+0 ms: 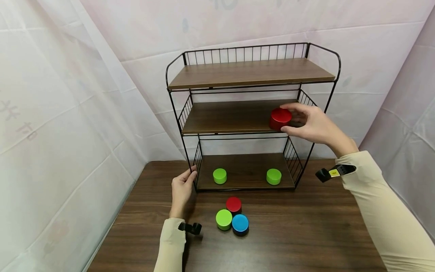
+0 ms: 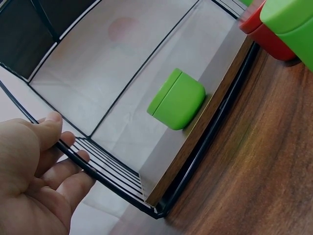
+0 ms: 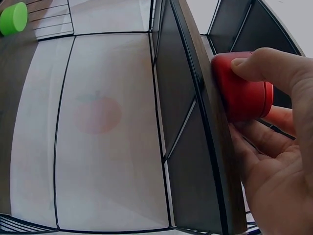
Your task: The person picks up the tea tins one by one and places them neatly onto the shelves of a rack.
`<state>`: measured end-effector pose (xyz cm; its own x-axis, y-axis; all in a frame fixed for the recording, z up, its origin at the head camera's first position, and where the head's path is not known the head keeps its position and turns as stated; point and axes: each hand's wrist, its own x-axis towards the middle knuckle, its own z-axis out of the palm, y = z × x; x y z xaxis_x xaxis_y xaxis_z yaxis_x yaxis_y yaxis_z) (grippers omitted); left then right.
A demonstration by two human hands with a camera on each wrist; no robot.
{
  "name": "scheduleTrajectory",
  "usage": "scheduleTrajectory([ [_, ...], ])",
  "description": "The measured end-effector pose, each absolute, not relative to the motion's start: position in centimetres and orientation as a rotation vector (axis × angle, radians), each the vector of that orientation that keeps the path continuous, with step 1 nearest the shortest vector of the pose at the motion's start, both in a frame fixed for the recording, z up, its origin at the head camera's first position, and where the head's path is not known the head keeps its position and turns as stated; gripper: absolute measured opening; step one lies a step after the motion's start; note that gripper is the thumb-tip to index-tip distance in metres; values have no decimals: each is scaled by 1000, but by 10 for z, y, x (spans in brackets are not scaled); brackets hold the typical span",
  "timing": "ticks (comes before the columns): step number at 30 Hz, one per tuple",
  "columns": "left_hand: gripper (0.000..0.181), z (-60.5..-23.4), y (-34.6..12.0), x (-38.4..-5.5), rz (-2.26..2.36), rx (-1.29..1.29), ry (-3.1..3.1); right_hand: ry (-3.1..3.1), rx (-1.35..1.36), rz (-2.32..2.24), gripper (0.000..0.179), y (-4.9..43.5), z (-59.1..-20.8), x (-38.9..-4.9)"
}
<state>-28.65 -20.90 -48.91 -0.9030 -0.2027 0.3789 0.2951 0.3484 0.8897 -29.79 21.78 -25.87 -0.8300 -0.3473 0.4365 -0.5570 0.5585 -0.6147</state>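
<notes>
A red round tin (image 1: pixel 280 119) is at the front right of the middle shelf (image 1: pixel 234 115), held between the thumb and fingers of my right hand (image 1: pixel 310 124). In the right wrist view the red tin (image 3: pixel 242 88) has its base right at the shelf board (image 3: pixel 205 98). Low on the left, my left hand (image 1: pixel 182 186) pinches the black wire frame of the rack; the left wrist view shows its thumb and fingers around the front wire (image 2: pixel 78 159). On the bottom shelf (image 1: pixel 242 170) stand two green tins, one left (image 1: pixel 219 176) and one right (image 1: pixel 273 176).
In front of the rack, a red tin (image 1: pixel 233 204), a green tin (image 1: pixel 224 219) and a blue tin (image 1: pixel 240 224) sit close together on the wooden table (image 1: pixel 289 234). The top shelf (image 1: pixel 251 72) has a wire rail. White cloth (image 1: pixel 68 113) hangs behind and at the sides.
</notes>
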Motion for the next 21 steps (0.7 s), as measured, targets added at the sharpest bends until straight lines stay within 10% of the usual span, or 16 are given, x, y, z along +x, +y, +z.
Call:
scheduleTrajectory([
  [21, 31, -490, -209, -287, -1565, -70, -2197, -2638, 682, 1062, 59, 222, -248, -303],
])
